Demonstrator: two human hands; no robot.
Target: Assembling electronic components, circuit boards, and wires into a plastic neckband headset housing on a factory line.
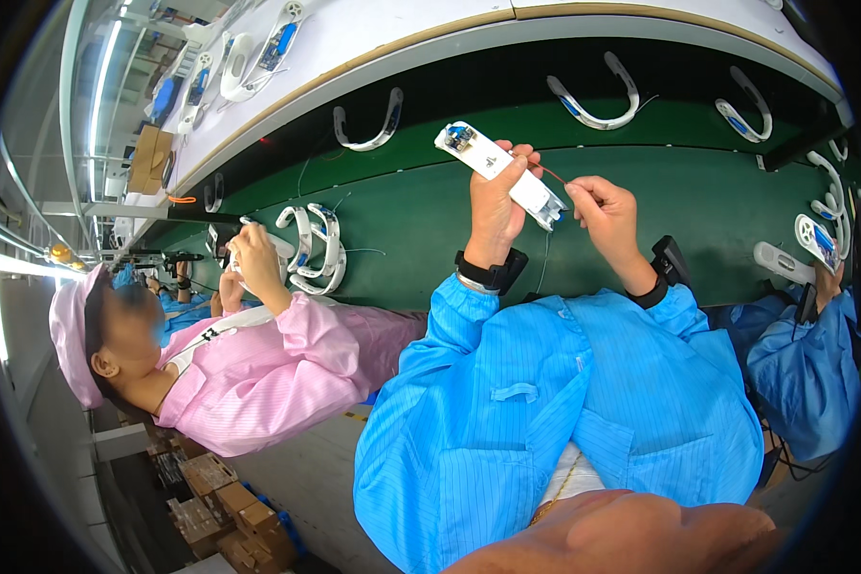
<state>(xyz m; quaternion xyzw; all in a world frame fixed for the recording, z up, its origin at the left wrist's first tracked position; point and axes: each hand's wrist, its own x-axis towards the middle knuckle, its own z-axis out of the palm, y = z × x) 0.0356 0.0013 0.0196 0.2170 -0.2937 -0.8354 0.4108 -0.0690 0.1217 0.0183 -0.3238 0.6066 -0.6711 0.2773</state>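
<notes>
My left hand point(496, 206) is closed around a long white plastic housing point(488, 161), which slants above the green work surface. A small blue circuit part point(459, 139) shows at its far-left end, and blue and clear pieces point(551, 212) sit at the near-right end. A thin red wire point(551, 173) runs from beside my left fingers to my right hand point(605, 215), whose thumb and forefinger pinch its end. The pinched tip is too small to make out. From the near end of the housing a thin pale cable point(545, 263) hangs down.
On the green belt point(430, 206) lie several white curved housings, including a U-shaped one point(598, 120) beyond my hands. A pink-sleeved person point(258, 368) works close at left; a blue-sleeved person point(804, 373) is at right. A white shelf point(373, 29) runs along the far side.
</notes>
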